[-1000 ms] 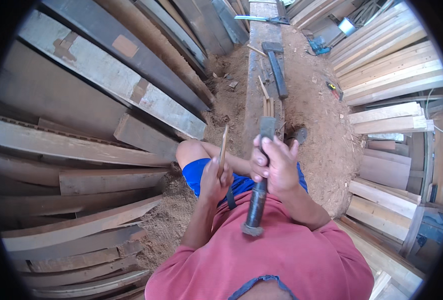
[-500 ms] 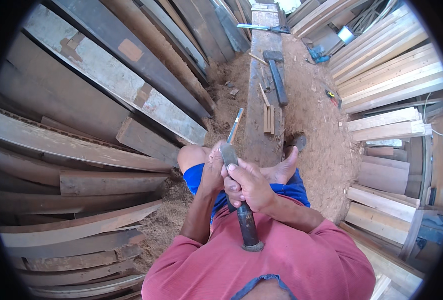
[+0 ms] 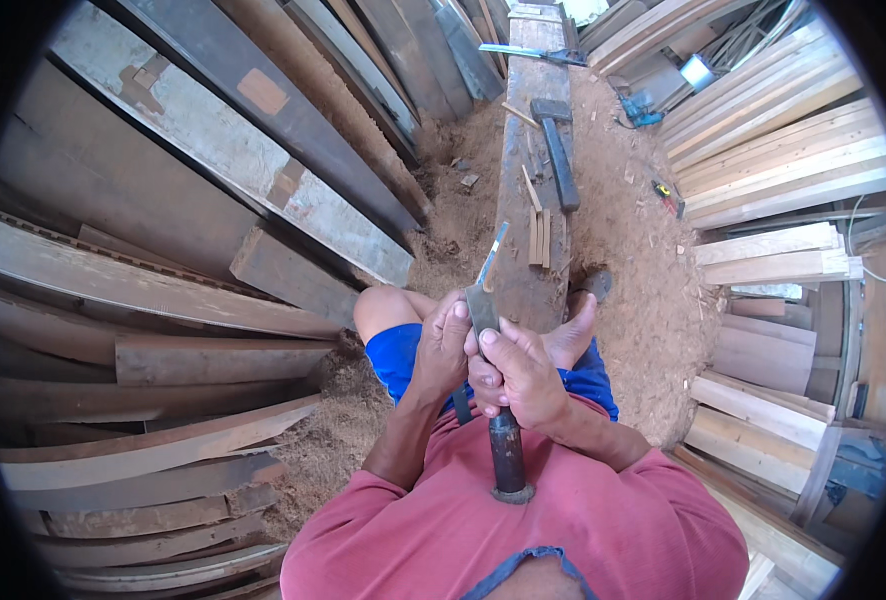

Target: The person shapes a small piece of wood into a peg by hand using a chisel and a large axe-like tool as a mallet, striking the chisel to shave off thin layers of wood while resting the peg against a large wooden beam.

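Observation:
My right hand [image 3: 525, 378] is wrapped round a wide chisel [image 3: 483, 312], thumb along its metal blade. The blade points away from me, and the butt of its dark round handle [image 3: 510, 462] rests against the front of my red shirt. My left hand [image 3: 444, 345] is closed beside the blade, pinching a narrow, pale strip [image 3: 493, 257] with a bluish face. This strip sticks out past the blade's end and seems to touch it; its lower part is hidden by the chisel and fingers.
Beyond my hands runs a long wooden plank [image 3: 519, 220], bearing a mallet [image 3: 555, 150], thin wood sticks [image 3: 540, 238] and a handsaw [image 3: 533, 52]. Boards [image 3: 163, 220] lean at left; stacked lumber [image 3: 783, 170] lines the right. A blue power tool [image 3: 639, 112] lies on the sawdust-covered floor.
Both hands and the chisel blade have shifted a little right. The strip now leans further right and sits lower, and my left hand's thumb shows more beside the blade.

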